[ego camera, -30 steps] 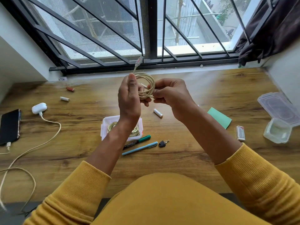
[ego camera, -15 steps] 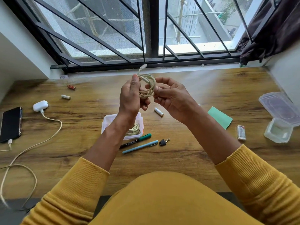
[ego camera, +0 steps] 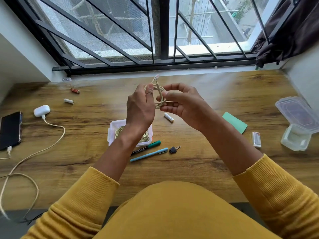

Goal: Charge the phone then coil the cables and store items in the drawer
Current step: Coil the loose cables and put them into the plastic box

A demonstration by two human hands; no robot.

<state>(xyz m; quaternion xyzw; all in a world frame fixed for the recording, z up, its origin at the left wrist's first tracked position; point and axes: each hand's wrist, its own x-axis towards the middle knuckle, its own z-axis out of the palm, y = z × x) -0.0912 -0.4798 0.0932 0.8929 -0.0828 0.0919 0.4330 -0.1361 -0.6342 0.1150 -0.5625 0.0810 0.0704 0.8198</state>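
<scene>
Above the wooden table [ego camera: 207, 163] I hold a small coil of cream cable [ego camera: 159, 95] between both hands. My left hand [ego camera: 139, 109] grips the coil's left side, thumb on top. My right hand [ego camera: 181, 102] pinches its right side, and the cable's plug end [ego camera: 156, 77] sticks up behind. Under my left wrist stands a white box [ego camera: 112, 131] with another coiled cable inside. At the far left lies a black phone [ego camera: 10, 130] with a charging cable [ego camera: 34, 154] plugged into its near end, beside a white earbud case [ego camera: 41, 110] on its own cable.
A green marker [ego camera: 150, 146], a blue pen [ego camera: 149, 154] and a small key [ego camera: 174, 149] lie in front of the box. Batteries [ego camera: 168, 117] are scattered toward the window. At the right are a green card [ego camera: 234, 122], an eraser [ego camera: 256, 138] and clear plastic containers [ego camera: 296, 139].
My right hand has shifted its fingers round the coil's right side, and the plug end has dropped closer to the coil. The coil stays held between both hands.
</scene>
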